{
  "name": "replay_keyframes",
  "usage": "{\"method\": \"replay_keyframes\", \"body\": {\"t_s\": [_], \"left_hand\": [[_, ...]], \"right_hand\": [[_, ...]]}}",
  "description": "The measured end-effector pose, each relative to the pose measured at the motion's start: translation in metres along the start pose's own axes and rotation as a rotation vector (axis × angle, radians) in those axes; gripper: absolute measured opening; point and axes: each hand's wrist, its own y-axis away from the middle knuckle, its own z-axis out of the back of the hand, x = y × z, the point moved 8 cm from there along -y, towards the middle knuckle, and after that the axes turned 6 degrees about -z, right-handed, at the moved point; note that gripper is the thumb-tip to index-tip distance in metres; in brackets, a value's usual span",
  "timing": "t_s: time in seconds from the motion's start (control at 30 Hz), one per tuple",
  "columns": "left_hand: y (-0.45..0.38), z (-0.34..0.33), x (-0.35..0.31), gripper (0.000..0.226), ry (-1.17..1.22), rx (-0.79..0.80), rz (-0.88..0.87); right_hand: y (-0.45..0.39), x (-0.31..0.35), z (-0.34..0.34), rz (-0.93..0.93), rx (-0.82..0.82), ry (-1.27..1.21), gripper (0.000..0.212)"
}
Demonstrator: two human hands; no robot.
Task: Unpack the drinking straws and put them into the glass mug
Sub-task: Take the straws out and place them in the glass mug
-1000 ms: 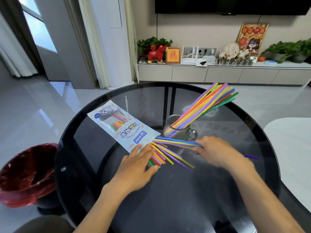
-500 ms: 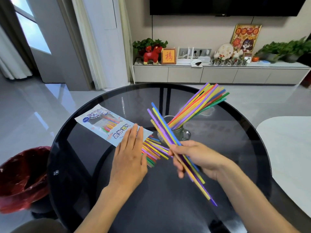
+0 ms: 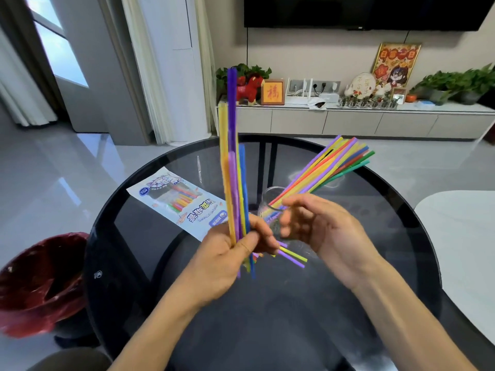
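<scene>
Over the round black table (image 3: 375,263), the left hand (image 3: 227,261) pinches a bunch of straws (image 3: 234,183) upright between thumb and fingers; the right hand (image 3: 318,231) is beside it, fingers loosely spread.

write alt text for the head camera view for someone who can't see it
The left hand grips a near-upright bunch of coloured straws above a round dark glass table, the right hand open beside it. Behind the hands a glass mug holds more straws leaning right; the straw packet lies to the left.
</scene>
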Motion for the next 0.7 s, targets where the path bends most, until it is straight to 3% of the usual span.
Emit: {"method": "replay_keyframes", "body": {"t_s": [0.13,0.23,0.4,0.47,0.53,0.63,0.7], "left_hand": [[0.016,-0.031,0.051,0.023,0.002,0.268,0.231],[0.019,-0.035,0.066,0.022,-0.034,0.315,0.328],[0.021,-0.042,0.065,0.020,0.014,0.413,0.362],[0.018,-0.035,0.067,0.016,-0.016,0.337,0.372],[0.012,-0.017,0.071,0.019,-0.015,0.141,0.372],[0.008,0.017,0.068,0.013,-0.043,-0.184,0.354],[0.010,0.033,0.064,0.015,-0.089,-0.319,0.354]], "right_hand": [[0.002,-0.006,-0.013,0.077,0.069,0.209,0.033],[0.002,-0.023,-0.023,0.045,0.108,0.316,0.027],[-0.002,-0.026,-0.019,0.097,0.021,0.422,0.016],[-0.004,-0.020,-0.010,0.139,-0.064,0.407,0.013],[-0.006,-0.006,0.004,0.184,-0.200,0.318,0.015],[-0.009,0.026,0.038,0.273,-0.459,0.057,0.021],[-0.011,0.045,0.059,0.357,-0.610,-0.117,0.017]]}}
